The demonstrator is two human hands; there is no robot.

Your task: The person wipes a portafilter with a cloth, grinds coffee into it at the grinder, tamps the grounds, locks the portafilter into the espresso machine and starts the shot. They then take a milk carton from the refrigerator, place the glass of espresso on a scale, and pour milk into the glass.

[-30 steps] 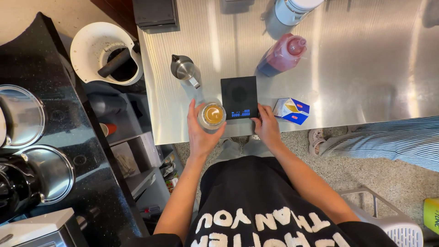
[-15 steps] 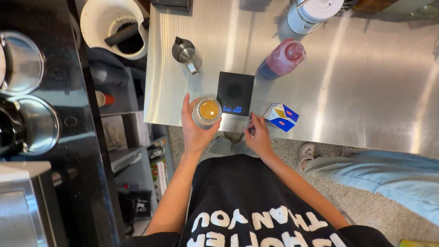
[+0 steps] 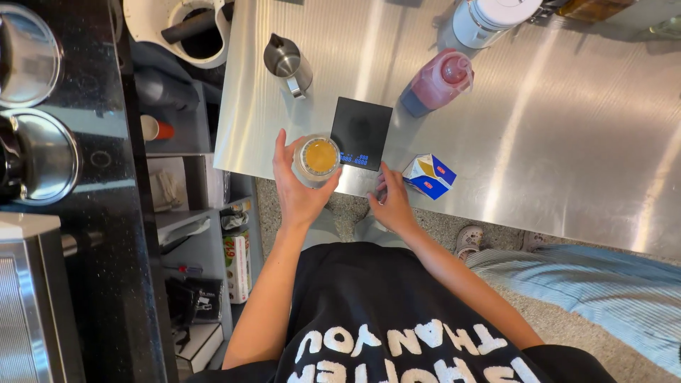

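The left hand (image 3: 296, 190) is curled around a clear glass cup of orange-brown liquid (image 3: 318, 157), thumb on its left side and fingers under and behind it, so most of the cup's wall is hidden and only the round top shows; whether the cup rests on the brushed steel tabletop (image 3: 539, 142) or is lifted just off it cannot be told from above. The cup sits at the tabletop's near edge, touching or just beside the left side of a flat black square scale (image 3: 360, 132) whose small blue display faces the person; the digits are too small to make out. The right hand (image 3: 390, 202) lies at the near edge just below the scale's near right corner, fingers loosely bent and spread on the steel, gripping nothing that can be seen; its fingertips are partly hidden by its own back. Just to its right stands a small blue, white and orange carton (image 3: 429, 176), near but not touching. Further in stand a small steel pitcher (image 3: 287, 64) toward the left edge and a pink squeeze bottle (image 3: 438, 79) lying tilted, with a white lidded container (image 3: 489, 20) cut off at the top. Beyond the left edge, a white bucket holding dark tools (image 3: 181, 28) is also cropped.
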